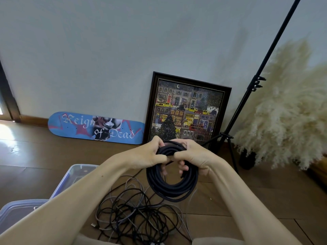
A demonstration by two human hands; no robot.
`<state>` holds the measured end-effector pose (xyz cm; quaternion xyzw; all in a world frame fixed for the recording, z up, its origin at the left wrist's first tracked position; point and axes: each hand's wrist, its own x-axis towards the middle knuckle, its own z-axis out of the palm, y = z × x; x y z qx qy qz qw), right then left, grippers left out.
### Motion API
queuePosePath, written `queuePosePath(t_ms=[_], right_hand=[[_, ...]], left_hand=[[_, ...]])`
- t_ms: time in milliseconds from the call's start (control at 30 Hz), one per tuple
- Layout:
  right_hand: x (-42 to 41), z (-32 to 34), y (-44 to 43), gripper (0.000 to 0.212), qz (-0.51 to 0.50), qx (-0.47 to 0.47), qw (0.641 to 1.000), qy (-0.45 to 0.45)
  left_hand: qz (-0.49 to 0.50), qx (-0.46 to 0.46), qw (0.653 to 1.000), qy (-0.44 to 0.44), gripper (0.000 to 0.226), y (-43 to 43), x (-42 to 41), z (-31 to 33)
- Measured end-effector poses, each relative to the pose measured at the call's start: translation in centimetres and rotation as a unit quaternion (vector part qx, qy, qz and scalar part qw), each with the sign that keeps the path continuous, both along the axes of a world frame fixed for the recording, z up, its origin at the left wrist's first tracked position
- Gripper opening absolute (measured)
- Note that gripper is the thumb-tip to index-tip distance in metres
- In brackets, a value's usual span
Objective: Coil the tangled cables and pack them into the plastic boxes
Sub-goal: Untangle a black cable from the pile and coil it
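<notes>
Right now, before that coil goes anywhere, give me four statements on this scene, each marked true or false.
1. The left hand and right hand both grip the coiled black cable. True.
2. The coil lies inside a plastic box. False: it is held in the air.
3. A tangle of loose cables lies on the floor below the coil. True.
4. The skateboard deck leans right of the framed picture. False: it is left of it.

A blue skateboard deck (96, 127) and a framed picture (185, 112) lean against the wall (106, 50) ahead of me. To my right, a black stand (256, 84) rises beside fluffy pampas grass (286, 110) on the wooden floor (265, 200).
</notes>
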<state>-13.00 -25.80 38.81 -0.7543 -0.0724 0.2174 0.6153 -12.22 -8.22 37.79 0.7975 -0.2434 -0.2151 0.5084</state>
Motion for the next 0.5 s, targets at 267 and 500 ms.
queuePosePath(t_ms=[267,500], right_hand=[[0.7,0.3,-2.0,0.04,-0.019,-0.041,0.999,-0.011],[1.0,0.6,-3.2,0.044,-0.046,-0.008,0.999,-0.008]], left_hand=[[0.121,0.051,0.979,-0.158,0.029,1.0,2.1,-1.1],[0.047,-0.007,0.991,-0.124,0.027,0.8,2.1,-1.4]])
